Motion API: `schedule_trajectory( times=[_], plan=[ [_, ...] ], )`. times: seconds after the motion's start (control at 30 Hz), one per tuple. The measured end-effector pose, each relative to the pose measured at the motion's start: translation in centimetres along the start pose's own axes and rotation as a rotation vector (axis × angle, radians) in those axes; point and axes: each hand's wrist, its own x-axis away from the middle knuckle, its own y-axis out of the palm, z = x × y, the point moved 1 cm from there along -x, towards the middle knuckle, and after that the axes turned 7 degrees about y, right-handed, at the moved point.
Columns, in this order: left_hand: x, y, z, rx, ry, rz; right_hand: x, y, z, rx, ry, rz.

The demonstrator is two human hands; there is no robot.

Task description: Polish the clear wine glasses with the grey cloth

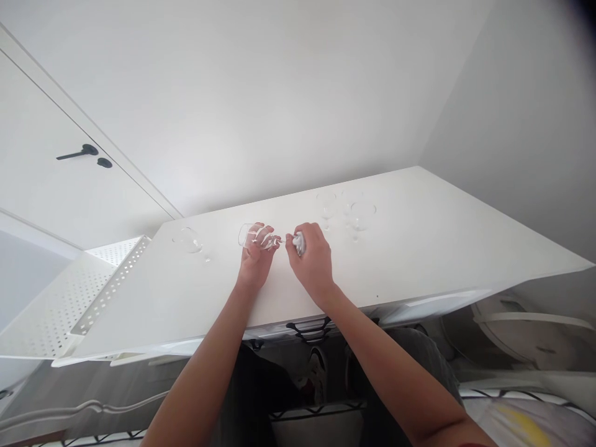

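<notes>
A clear stemmed glass [244, 236] lies sideways in the air over the white tabletop, its bowl toward the left. The fingers of my left hand [255, 261] are wrapped round the bowl. At the foot end, my right hand [313, 253] pinches a crumpled white cloth [298, 243], which seems to cover the foot; the foot itself is hidden. To the left of my hands stands another clear glass [190, 240]. Behind my right hand is a group of clear stemmed glasses, among them one glass [326, 205] and a second glass [363, 211]. Their outlines are faint against the white.
The white table [419, 236] backs onto a pale wall. A white perforated panel [88, 298] adjoins its left end. A door handle [77, 152] shows at upper left. Below the front edge are black handles [311, 330] and my legs. A round bin-like object [531, 338] sits at lower right.
</notes>
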Motion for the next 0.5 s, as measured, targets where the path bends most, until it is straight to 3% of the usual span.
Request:
schedule_trajectory(
  times=[0.07, 0.17, 0.37, 0.5],
  plan=[
    [0.0, 0.0, 0.0, -0.008, -0.003, 0.018, 0.1, -0.2, -0.1, 0.232, -0.188, 0.096],
    [-0.1, -0.1, -0.1, 0.002, -0.009, 0.049, -0.5, -0.8, -0.2, 0.411, -0.233, 0.093],
    [-0.4, -1.0, -1.1, -0.062, -0.012, 0.117, -0.8, -2.6, -1.5, 0.542, -0.16, -0.426],
    [-0.3, -1.1, -1.6, -0.153, -0.034, 0.126, 0.7, -3.0, -2.8, 0.732, -0.263, -0.584]
  ],
)
